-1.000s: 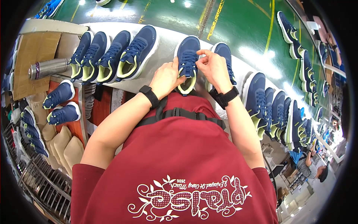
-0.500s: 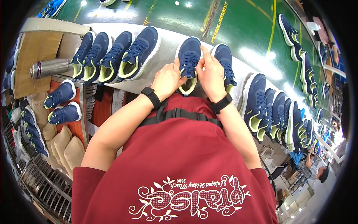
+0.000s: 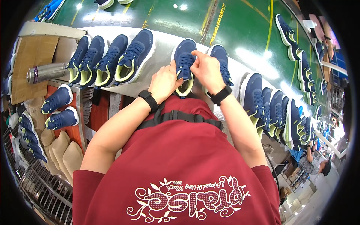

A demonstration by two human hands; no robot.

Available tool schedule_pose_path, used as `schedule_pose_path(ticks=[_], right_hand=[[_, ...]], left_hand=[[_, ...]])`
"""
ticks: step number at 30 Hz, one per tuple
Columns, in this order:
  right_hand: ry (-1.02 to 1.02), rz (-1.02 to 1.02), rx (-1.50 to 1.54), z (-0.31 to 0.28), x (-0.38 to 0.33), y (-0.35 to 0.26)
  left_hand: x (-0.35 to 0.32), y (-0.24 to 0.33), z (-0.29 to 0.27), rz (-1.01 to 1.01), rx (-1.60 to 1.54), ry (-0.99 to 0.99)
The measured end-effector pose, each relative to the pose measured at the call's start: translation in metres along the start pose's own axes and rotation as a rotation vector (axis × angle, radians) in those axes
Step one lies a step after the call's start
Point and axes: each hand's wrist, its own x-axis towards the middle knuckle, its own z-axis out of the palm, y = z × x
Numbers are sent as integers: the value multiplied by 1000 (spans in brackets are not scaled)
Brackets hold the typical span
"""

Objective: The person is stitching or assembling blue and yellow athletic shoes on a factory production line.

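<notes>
A navy sneaker with pale green lining and a white sole stands in front of me, toe pointing away. My left hand is closed on its left side, thumb at the collar by the opening. Against the right side of the lacing, my right hand is curled with fingertips pinched; anything fine between them is too small to make out. Just right of that hand stands a second navy sneaker, partly hidden behind my hand and wrist.
Several matching sneakers line the pale bench edge at left, and more stand at right. Beyond runs a green conveyor surface carrying shoes. A steel flask lies at far left near cardboard. Another person is at lower right.
My right hand's index finger, stretched along the toe's side before, is now bent in toward the lacing. The left hand keeps its grip. The whole view has shifted slightly.
</notes>
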Motion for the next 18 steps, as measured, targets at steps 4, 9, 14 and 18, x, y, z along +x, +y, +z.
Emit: schedule_pose_path(ticks=[4, 9, 14, 18], right_hand=[[364, -289, -269, 15, -10, -6], [276, -132, -238, -4, -19, -2], [51, -216, -201, 1, -39, 6], [-35, -119, -9, 0, -41, 9]], left_hand=[[2, 4, -6, -18, 19, -13], [2, 0, -1, -11, 20, -1], [3, -2, 4, -27, 0, -28], [6, -5, 0, -32, -56, -79]])
